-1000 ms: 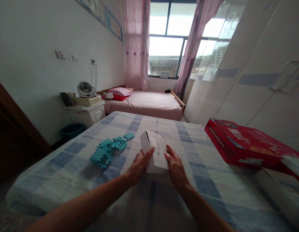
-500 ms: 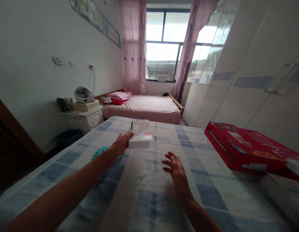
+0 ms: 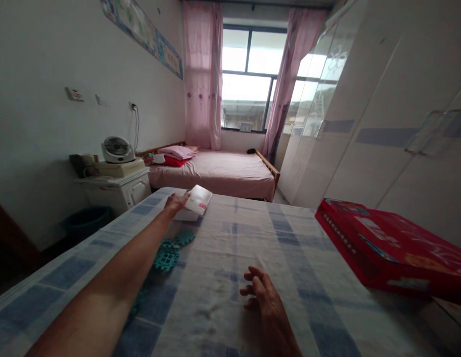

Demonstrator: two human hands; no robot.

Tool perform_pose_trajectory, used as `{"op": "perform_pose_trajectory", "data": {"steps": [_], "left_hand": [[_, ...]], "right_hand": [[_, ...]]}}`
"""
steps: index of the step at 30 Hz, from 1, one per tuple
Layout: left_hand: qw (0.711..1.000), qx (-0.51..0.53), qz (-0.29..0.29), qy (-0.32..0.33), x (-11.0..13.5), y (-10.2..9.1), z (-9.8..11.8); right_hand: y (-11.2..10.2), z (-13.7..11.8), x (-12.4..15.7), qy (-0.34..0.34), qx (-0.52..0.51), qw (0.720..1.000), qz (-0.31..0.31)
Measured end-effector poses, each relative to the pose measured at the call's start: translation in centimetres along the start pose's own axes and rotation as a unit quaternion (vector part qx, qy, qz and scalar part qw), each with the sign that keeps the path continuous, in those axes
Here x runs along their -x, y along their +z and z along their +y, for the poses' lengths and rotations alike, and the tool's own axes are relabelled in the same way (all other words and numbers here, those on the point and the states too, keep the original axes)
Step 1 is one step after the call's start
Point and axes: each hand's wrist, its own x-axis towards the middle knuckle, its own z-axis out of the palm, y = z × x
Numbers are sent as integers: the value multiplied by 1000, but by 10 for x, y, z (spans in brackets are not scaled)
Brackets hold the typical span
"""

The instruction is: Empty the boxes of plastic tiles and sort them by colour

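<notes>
White box held out at the far end of the bed

The left hand, arm fully stretched, grips the white box by its near edge, tilted, long axis pointing away rightward; the right hand rests on the checked bedspread, fingers loosely curled, empty.

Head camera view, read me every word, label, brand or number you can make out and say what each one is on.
No text can be read.
White box at the left hand: a red mark, too small to read.
Red box on the bed: white print along its side, blurred.
Wall banner: coloured panels, no legible writing.
Right hand: holds nothing.
</notes>
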Motion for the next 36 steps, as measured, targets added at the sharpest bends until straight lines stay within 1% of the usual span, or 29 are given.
{"op": "perform_pose_trajectory", "data": {"steps": [2,4,7,9,11,14,16,19,22,25,28,30,32,34,36], "left_hand": [[997,-71,33,-24,-2,10,1],[980,-191,36,-38,0,23,3],[925,-379,14,-19,8,42,3],[901,-433,21,10,12,51,0],[897,-438,42,51,16,58,-6],[913,-376,73,139,18,65,-11],[920,-344,86,166,15,67,-8],[927,-334,109,132,5,59,2],[930,-329,142,86,-8,38,9],[930,-338,134,50,-15,13,2],[927,-359,110,15,-15,0,-9],[922,-370,112,-6,-11,0,-13],[917,-384,106,-16,-5,7,-12],[909,-409,69,-26,3,15,-8],[895,-444,22,-36,9,24,-4]], "right_hand": [[2,1,1,-10,8,1000,9],[4,1,3,-11,18,1000,7],[4,-1,5,-10,30,999,5],[3,-2,5,-13,37,999,2],[3,-2,5,-21,44,999,-4],[2,0,6,-32,55,998,-10],[1,0,7,-33,65,997,-13],[0,0,7,-37,72,997,-19],[1,-1,7,-42,75,996,-28],[2,-2,8,-44,84,995,-31],[2,-4,8,-43,86,995,-31],[2,-4,9,-44,86,995,-34],[1,-4,9,-47,90,994,-37],[1,-3,9,-53,95,993,-38],[1,-2,9,-56,100,993,-40]]}}
